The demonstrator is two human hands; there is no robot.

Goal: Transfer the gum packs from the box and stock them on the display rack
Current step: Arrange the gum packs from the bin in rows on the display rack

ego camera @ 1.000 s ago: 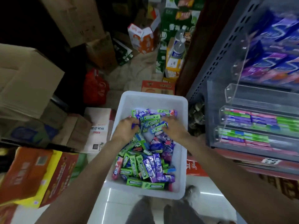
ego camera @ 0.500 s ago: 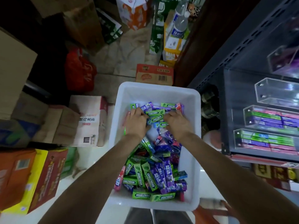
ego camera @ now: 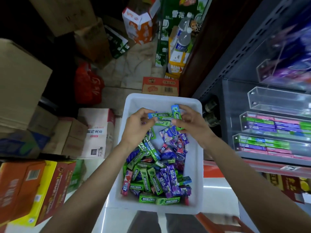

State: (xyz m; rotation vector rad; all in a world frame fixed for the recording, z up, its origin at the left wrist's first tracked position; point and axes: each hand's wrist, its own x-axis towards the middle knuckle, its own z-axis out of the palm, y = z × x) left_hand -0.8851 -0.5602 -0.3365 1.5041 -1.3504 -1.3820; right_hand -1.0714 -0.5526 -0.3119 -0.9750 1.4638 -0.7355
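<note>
Gum packs: slim foil-wrapped sticks (ego camera: 156, 167) in green, purple, blue and pink are lying heaped at mixed angles in the near and middle part of the white box (ego camera: 200, 165); many green ones are showing the word DOUBLEMINT.
Left hand: the left hand (ego camera: 137, 126) is hovering over the far end of the box, fingers curled, pinching the blue end of a green pack (ego camera: 160, 115).
Green pack axis: it is lying level, its long axis running left to right between the two hands.
Right hand: the right hand (ego camera: 191, 121) is pinching an upright pack (ego camera: 176, 113), green with a blue top, between thumb and curled fingers.
Upright pack axis: it is pointing away from the person, nearly square to the level one.
Display rack: the clear rack (ego camera: 252, 101) is standing to the right, its lower tiers holding flat rows of green, purple and pink packs (ego camera: 269, 145).
</note>
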